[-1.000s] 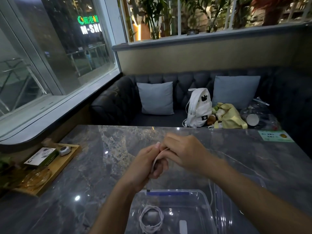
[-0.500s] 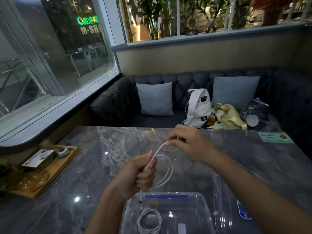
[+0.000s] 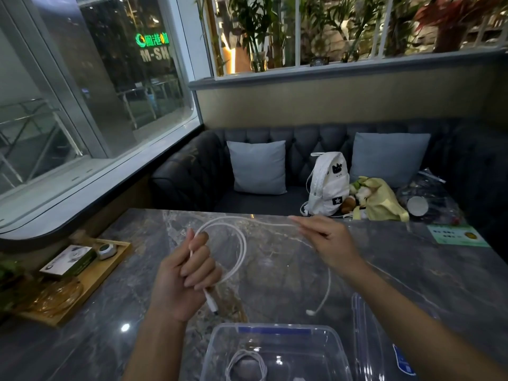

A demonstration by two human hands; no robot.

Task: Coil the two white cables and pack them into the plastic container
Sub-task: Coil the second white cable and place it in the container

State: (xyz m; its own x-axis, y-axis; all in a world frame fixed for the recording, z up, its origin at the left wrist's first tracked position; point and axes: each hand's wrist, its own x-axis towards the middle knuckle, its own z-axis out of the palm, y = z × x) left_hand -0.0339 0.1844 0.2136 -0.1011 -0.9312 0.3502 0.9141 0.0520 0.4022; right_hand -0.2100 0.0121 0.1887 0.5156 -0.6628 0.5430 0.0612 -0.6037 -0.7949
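Note:
My left hand (image 3: 184, 276) is closed around one end of a white cable (image 3: 242, 243), whose plug sticks out below my fist. The cable loops up over my fingers and runs right to my right hand (image 3: 327, 240), which pinches it between the fingertips. Its free end hangs down past my right wrist to a small connector above the table. A clear plastic container (image 3: 275, 329) sits at the near edge below my hands. Inside it lies a coiled white cable (image 3: 246, 365).
The container's clear lid (image 3: 368, 339) lies to its right on the grey marble table (image 3: 275, 270). A wooden tray (image 3: 90, 279) with a box and a small device stands at the left edge. A green card (image 3: 457, 235) lies far right. A sofa with cushions and bags is beyond.
My hands have drawn apart: the right moved up and to the right, pulling the cable into a wide loop. The left hand stayed closed on the plug end.

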